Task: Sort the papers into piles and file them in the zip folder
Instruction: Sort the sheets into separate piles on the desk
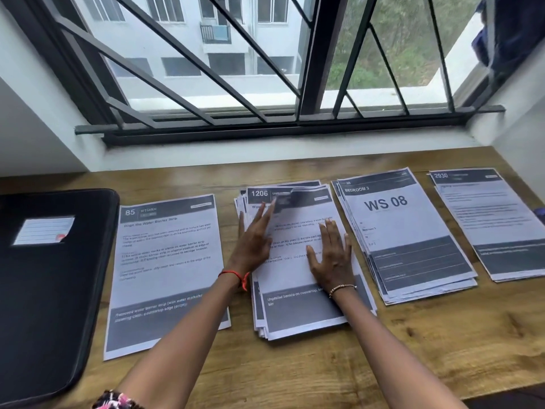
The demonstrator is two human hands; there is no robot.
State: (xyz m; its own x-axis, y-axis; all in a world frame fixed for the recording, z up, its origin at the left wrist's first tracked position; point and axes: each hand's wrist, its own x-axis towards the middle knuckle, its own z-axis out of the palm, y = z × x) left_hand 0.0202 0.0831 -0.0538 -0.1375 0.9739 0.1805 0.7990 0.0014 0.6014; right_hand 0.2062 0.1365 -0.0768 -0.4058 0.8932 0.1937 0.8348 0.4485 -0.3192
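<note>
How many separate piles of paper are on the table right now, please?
4: the KITCHEN pile beside the zip folder, the middle pile under the left hand and right hand, the WS 08 pile right of it, and the far-right pile. The folder may hide more.

This looks like a room in a flat, set up for desk work. A wood-grain surface (pixel 413 349) sits pushed into a white-walled window recess. The window (pixel 309 69) has a dark metal security grille (pixel 188 58) and looks out on a pale apartment block (pixel 177 25) with a balcony (pixel 215 32), and on green trees (pixel 398 39). Dark cloth (pixel 513 31) hangs at the right.
</note>
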